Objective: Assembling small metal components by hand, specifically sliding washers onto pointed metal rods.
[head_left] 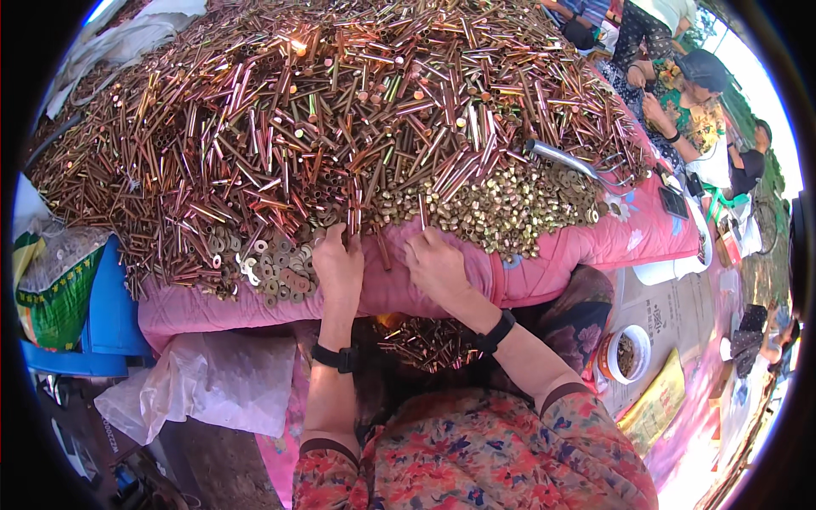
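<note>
The right hand (436, 265) pinches a slim copper-coloured metal tube (422, 211), long axis pointing away from it; the curled left hand (339, 268) perhaps holds similar tubes (354, 217) just ahead.

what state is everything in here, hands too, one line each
right hand: pinching a tube on end
left hand: fingers curled at the heap's edge, grip unclear
tubes: loose, heaped
washers: loose, overlapping
gold pieces: loose, piled
fork: lying among the parts
quilt: spread under the parts
bucket: open, small parts inside
plastic sheet: crumpled
</note>
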Action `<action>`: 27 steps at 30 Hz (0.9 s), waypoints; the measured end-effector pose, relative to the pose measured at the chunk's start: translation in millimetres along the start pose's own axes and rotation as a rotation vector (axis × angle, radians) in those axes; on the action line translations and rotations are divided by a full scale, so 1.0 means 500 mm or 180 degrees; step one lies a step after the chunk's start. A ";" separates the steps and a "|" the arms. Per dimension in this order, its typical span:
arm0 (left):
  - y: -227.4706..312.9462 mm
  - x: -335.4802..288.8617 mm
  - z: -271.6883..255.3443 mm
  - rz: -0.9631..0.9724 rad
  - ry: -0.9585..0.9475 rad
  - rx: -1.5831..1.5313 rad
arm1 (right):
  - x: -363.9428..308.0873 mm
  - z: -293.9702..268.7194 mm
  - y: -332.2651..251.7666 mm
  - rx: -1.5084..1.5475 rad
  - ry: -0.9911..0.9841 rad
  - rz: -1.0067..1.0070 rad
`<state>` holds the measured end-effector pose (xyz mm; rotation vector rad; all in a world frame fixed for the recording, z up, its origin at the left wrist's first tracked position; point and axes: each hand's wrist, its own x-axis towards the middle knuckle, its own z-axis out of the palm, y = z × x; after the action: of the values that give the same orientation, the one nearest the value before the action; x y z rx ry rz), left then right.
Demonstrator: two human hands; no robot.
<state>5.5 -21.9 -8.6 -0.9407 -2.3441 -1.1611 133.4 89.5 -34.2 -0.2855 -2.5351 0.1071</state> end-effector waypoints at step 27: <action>0.051 0.082 0.065 0.0445 -0.0390 0.0741 | -0.008 -0.015 -0.010 0.0732 0.0781 0.0927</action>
<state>-6.9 31.9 10.0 -1.0966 -2.3993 -0.7774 139.9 83.6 -29.1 -0.5386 -2.1998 0.4452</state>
